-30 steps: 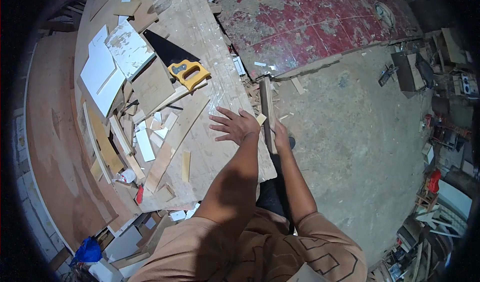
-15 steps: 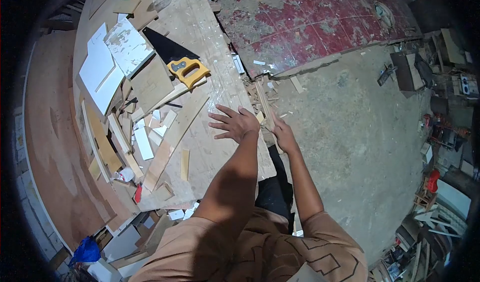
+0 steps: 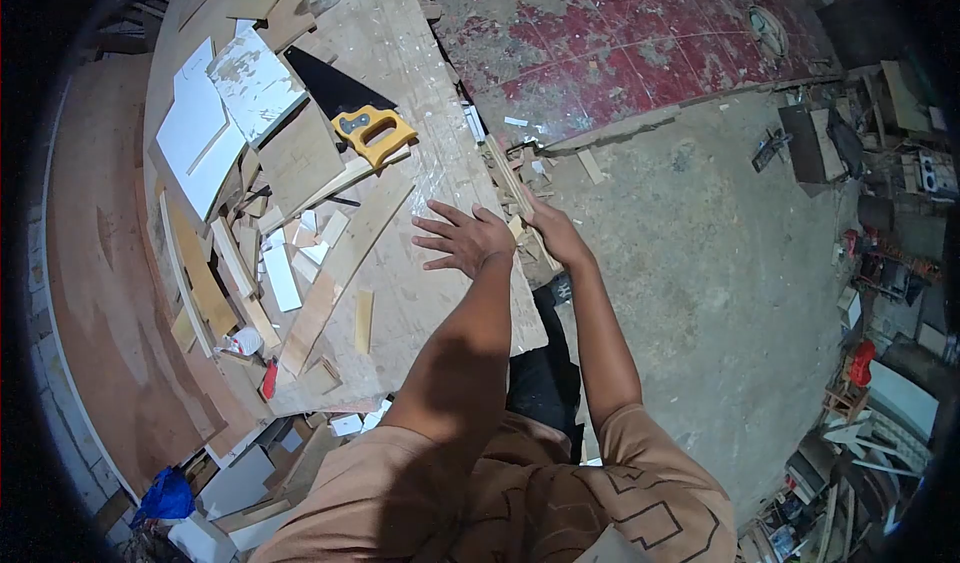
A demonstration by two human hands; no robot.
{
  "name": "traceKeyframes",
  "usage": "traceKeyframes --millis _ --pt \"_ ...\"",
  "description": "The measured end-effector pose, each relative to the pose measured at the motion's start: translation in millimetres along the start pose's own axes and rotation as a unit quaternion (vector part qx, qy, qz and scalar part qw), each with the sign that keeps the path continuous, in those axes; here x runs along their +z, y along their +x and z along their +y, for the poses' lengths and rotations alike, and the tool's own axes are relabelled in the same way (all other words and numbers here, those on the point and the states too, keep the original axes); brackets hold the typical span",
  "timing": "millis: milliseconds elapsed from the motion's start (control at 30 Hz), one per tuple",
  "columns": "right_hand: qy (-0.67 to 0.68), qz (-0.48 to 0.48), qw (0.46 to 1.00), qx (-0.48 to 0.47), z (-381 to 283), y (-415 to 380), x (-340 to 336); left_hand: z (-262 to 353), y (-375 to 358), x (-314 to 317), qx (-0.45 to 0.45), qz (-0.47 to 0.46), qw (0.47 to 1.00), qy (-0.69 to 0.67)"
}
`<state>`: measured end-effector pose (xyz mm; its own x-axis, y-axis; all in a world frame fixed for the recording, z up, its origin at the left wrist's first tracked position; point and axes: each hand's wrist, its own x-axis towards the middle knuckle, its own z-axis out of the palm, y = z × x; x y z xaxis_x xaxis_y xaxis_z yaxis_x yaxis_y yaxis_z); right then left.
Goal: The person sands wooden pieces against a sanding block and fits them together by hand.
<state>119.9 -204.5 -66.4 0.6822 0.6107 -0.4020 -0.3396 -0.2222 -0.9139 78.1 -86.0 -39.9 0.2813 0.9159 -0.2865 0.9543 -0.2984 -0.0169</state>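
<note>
My left hand (image 3: pixel 466 241) lies with its fingers spread on the wooden workbench (image 3: pixel 432 335), close to its right edge. Just beyond that edge, my right hand (image 3: pixel 556 237) is closed around a long, thin wooden strip (image 3: pixel 508 175). The strip runs slantwise along the bench edge, its near end poking out below the fingers. Forward of my left hand rests a handsaw (image 3: pixel 375 135) with a yellow handle and dark blade. A narrow board (image 3: pixel 372 231) lies left of the same hand.
White panels (image 3: pixel 195 128), a paint-marked white board (image 3: pixel 256 85) and several wood offcuts (image 3: pixel 282 278) crowd the bench's left half. To the right spreads a concrete floor (image 3: pixel 690 263), with worn red flooring (image 3: pixel 620 53) farther ahead. Scrap and tools line the far right.
My right hand has moved forward along the bench edge, and the wooden strip has shifted forward and slightly left. My left hand stays almost in place with fingers spread.
</note>
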Motion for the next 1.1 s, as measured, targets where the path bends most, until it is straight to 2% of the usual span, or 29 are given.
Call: traceKeyframes --millis 67,200,233,300,367,433,467,533,567,633,767,833,900,933,1000,1033,1100 --pt "-0.018 0.027 0.999 -0.003 12 -23 -3 0 -1 -1 0.000 0.000 1.000 0.001" --pt "0.058 -0.033 0.995 0.068 56 -73 -43 1 1 -3 -0.002 -0.008 1.000 -0.001" --pt "0.073 -0.061 0.990 0.103 60 -77 -46 0 1 -3 -0.002 -0.008 1.000 0.000" --pt "0.045 -0.071 0.990 0.112 50 -62 -47 0 0 -4 -0.003 -0.009 1.000 0.000" --pt "-0.042 -0.018 0.999 0.013 12 -37 -21 0 -1 -3 -0.001 -0.008 1.000 0.002" --pt "0.020 0.083 0.996 -0.016 7 -3 12 0 0 2 -0.002 0.008 1.000 -0.005" --pt "0.022 0.085 0.996 -0.018 10 4 24 0 0 4 0.002 0.010 1.000 -0.005" --pt "0.182 0.229 0.952 -0.090 23 14 37 0 -1 4 -0.001 0.019 1.000 -0.004" --pt "0.184 0.231 0.951 -0.091 32 9 35 1 -1 4 0.002 0.020 1.000 -0.003" --pt "0.114 0.127 0.982 -0.077 53 -20 22 0 1 5 -0.002 0.010 1.000 0.001" --pt "0.181 0.019 0.983 -0.035 70 -45 -1 0 -1 3 -0.003 0.008 1.000 -0.002" --pt "0.160 0.043 0.986 -0.020 65 -29 12 1 -1 -1 0.003 -0.005 1.000 0.002" --pt "0.114 0.203 0.972 -0.022 41 0 31 2 -4 -3 0.004 -0.001 1.000 -0.002" --pt "0.117 0.203 0.972 -0.024 23 9 32 2 -4 -4 0.004 0.003 1.000 -0.004" --pt "0.263 0.282 0.923 0.006 -5 22 31 2 -4 -4 0.004 0.003 1.000 -0.005" --pt "0.265 0.279 0.923 0.006 -3 22 32 1 -4 -4 0.004 0.001 1.000 -0.007" --pt "0.323 0.300 0.896 -0.049 6 21 31 0 -2 0 0.002 0.005 1.000 -0.005"
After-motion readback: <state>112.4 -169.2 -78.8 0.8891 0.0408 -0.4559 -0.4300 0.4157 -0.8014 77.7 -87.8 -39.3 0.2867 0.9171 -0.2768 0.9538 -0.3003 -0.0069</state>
